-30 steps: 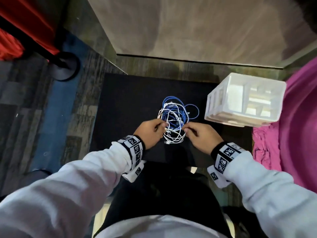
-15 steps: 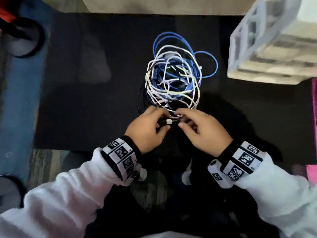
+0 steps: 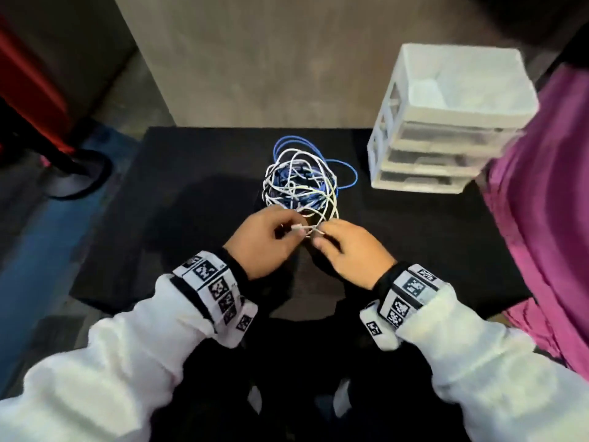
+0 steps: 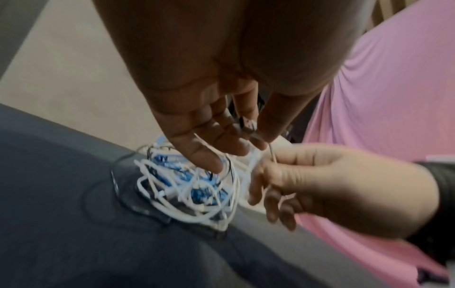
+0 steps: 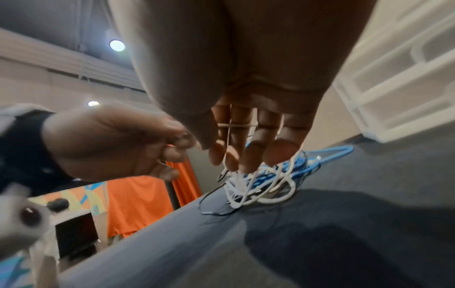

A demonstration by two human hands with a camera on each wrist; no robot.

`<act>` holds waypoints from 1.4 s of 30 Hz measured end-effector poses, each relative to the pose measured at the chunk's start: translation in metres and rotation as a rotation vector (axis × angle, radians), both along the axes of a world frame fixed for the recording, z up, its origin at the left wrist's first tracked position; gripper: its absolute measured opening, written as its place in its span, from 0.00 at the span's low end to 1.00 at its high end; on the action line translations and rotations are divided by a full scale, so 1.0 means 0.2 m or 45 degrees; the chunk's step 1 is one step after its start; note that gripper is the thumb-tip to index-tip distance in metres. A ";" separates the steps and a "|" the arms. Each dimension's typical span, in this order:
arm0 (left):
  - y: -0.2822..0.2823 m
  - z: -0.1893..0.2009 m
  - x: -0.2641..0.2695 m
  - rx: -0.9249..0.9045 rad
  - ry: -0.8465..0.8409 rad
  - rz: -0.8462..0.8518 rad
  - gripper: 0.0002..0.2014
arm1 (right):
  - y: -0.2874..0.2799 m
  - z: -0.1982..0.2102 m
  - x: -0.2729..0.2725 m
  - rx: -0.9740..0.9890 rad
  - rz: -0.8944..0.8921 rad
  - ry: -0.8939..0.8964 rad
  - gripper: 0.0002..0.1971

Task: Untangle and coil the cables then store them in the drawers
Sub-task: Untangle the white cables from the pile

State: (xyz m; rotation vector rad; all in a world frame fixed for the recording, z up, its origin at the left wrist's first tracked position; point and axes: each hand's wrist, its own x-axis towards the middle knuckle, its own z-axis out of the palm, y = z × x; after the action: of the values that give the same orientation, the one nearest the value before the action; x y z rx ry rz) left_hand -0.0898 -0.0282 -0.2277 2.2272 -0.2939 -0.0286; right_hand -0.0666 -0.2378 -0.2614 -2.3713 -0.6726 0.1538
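Observation:
A tangle of white, blue and black cables [image 3: 301, 181] [image 4: 187, 185] [image 5: 265, 181] lies in the middle of the black table [image 3: 191, 193]. My left hand [image 3: 271, 237] [image 4: 248, 128] pinches the plug end of a white cable [image 3: 298, 228] at the tangle's near edge. Just to its right, my right hand [image 3: 338, 244] [image 5: 234, 152] pinches the same white cable a short way along, with strands running across its fingers. A white plastic drawer unit [image 3: 446, 129] [image 5: 406, 87] with three drawers stands at the table's far right.
A pink cloth [image 3: 548, 202] [image 4: 381, 87] hangs along the table's right side. A beige panel [image 3: 271, 59] rises behind the table. A red curtain and a round black stand base [image 3: 76, 177] are on the floor at the left. Orange fabric [image 5: 138, 202] shows in the right wrist view.
The head camera has pulled back and tilted up, so the drawer unit shows whole. Both hands stay at the tangle's near edge; the white plug end is lifted slightly clear of the pile.

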 end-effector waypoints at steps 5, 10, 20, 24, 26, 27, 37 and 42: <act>0.17 0.17 0.00 0.046 -0.002 0.179 0.03 | -0.08 0.15 0.12 -0.126 -0.033 -0.271 0.15; 0.04 0.23 -0.03 0.007 -0.008 0.059 0.05 | 0.07 0.37 0.13 -0.281 0.110 -0.417 0.14; 0.40 0.51 -0.01 -0.435 -0.310 0.484 0.13 | -0.18 0.52 0.37 -0.233 -0.187 -0.320 0.15; 0.50 0.39 -0.01 -0.118 -0.133 0.514 0.13 | -0.21 0.50 0.33 -0.150 -0.272 -0.257 0.18; 0.43 0.36 -0.03 0.105 -0.194 0.513 0.15 | -0.16 0.51 0.28 -0.067 -0.236 -0.266 0.18; 0.36 0.36 -0.03 0.116 -0.251 0.493 0.17 | -0.12 0.52 0.25 -0.027 -0.204 -0.257 0.18; 0.04 0.38 -0.01 -0.291 -0.249 0.136 0.16 | -0.01 0.63 0.10 0.068 0.077 -0.206 0.18; 0.26 0.45 -0.01 -0.373 -0.369 0.340 0.15 | -0.15 0.51 0.10 0.029 0.112 -0.096 0.17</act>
State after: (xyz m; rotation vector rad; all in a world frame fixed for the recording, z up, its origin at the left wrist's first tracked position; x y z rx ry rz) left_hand -0.0919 0.0247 -0.1386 1.9581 -0.1430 0.4563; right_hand -0.0468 -0.2688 -0.1604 -2.3369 -0.8108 0.0945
